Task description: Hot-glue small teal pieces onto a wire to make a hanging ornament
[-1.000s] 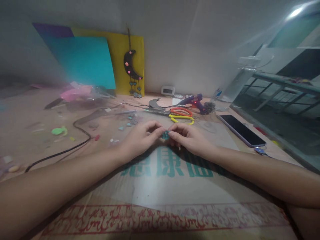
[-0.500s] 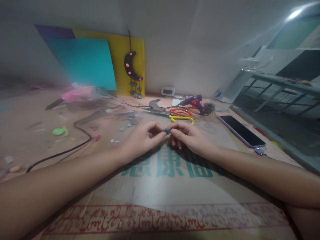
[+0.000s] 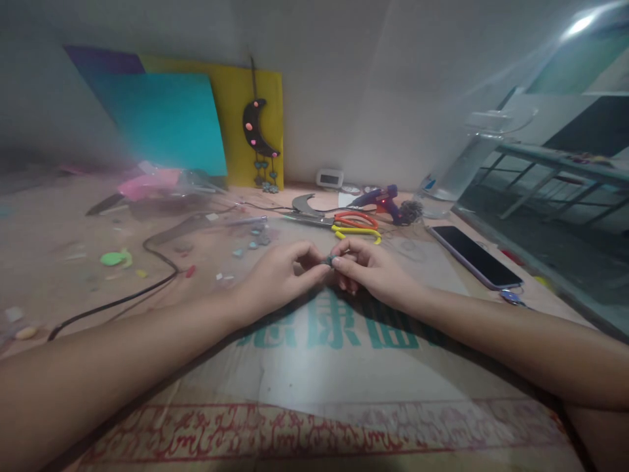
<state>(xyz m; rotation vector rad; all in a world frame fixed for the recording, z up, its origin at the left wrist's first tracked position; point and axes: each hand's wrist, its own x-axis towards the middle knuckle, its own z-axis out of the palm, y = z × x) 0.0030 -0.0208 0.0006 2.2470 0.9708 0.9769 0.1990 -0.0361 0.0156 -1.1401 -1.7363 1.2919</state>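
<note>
Between both sets of fingertips is a small dark green-grey piece (image 3: 329, 260), partly covered by the fingers. My left hand (image 3: 287, 272) pinches it from the left with thumb and forefinger. From the right, my right hand (image 3: 366, 269) grips the same piece, thumb on the near side. Both hands are over a cardboard sheet (image 3: 314, 380) with green characters and a red border. Just beyond them lie scissors (image 3: 356, 220) with red and yellow handles and a grey crescent (image 3: 307, 204). Small blue-grey pieces (image 3: 253, 245) lie beyond my left hand.
A purple glue gun (image 3: 383, 200) with a red light lies at the back, near a white digital device (image 3: 329, 178). On the right is a phone (image 3: 474, 255). A black cable (image 3: 118, 301) curves across the left. A dark moon ornament (image 3: 255, 128) hangs before a yellow sheet (image 3: 230, 118).
My fingertips have drawn closer together around the small piece, which is now more covered. The view has shifted slightly.
</note>
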